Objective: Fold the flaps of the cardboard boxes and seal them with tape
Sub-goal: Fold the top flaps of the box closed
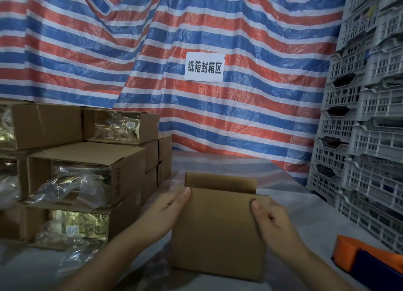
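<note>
Cardboard box (218, 231): one, gripped by left hand (165, 205) and right hand (272, 218) | stacked boxes (87, 177) left | one tape dispenser (368, 258) right

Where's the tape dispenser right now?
In the head view, the orange and blue tape dispenser lies at the lower right corner on the table, right of the cardboard box and the right hand, near the grey crates.

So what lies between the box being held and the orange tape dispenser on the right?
In the head view, only the right hand gripping the box, then bare pale table cover up to the tape dispenser. Nothing else sits there.
</note>
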### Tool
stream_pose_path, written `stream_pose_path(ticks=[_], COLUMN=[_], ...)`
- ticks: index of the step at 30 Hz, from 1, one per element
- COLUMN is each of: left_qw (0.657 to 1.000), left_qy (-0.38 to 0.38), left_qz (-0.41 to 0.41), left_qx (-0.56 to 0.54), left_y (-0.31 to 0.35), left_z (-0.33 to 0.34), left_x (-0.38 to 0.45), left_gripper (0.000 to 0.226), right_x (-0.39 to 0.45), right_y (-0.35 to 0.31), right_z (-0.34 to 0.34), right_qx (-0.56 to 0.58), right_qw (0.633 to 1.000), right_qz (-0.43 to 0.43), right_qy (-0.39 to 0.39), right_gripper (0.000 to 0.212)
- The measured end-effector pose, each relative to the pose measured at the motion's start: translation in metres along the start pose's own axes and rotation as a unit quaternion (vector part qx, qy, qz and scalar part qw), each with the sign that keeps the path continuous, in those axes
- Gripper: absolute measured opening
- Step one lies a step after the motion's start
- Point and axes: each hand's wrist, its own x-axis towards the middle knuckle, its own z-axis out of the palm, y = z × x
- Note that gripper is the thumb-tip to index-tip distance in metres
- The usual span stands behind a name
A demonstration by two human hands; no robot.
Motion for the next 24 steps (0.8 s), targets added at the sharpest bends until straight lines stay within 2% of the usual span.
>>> stream_pose_path(ticks=[4,8,10,13,17,18,20,22,24], left_qw=[1.000,0.998,0.996,0.993,0.991,0.990,0.990,0.993,0.997], left_qy=[0.015,0.054,0.075,0.112,0.132,0.134,0.131,0.112,0.072], left_qz=[0.018,0.029,0.047,0.026,0.026,0.025,0.018,0.000,-0.024], left_qx=[-0.007,0.004,0.022,0.019,-0.021,-0.033,-0.040,-0.019,-0.006], left_y=[-0.003,0.000,0.003,0.003,0.001,0.001,0.002,0.003,0.007], left_z=[0.001,0.003,0.005,0.007,0.006,0.007,0.008,0.006,0.000], left_x=[-0.002,0.002,0.005,0.012,0.017,0.017,0.017,0.018,0.019], left_gripper=[0.053,0.053,0.042,0.018,0.047,0.052,0.058,0.069,0.087], right_x=[-0.004,-0.002,0.001,0.003,0.006,0.007,0.009,0.011,0.016], right_y=[0.002,0.002,-0.001,-0.004,0.000,0.003,0.007,0.008,0.011], right_z=[-0.001,-0.005,-0.005,-0.005,-0.001,0.001,0.001,-0.003,-0.010], right_qx=[0.003,0.023,0.037,0.060,0.072,0.085,0.089,0.094,0.120], right_qw=[1.000,0.999,0.998,0.998,0.996,0.993,0.989,0.987,0.982], right_qz=[0.004,0.040,0.046,0.036,0.044,0.064,0.103,0.133,0.140], right_qy=[0.008,-0.003,-0.001,-0.002,0.035,0.049,0.052,0.017,-0.031], right_gripper=[0.053,0.061,0.059,0.048,0.010,0.012,0.036,0.064,0.081])
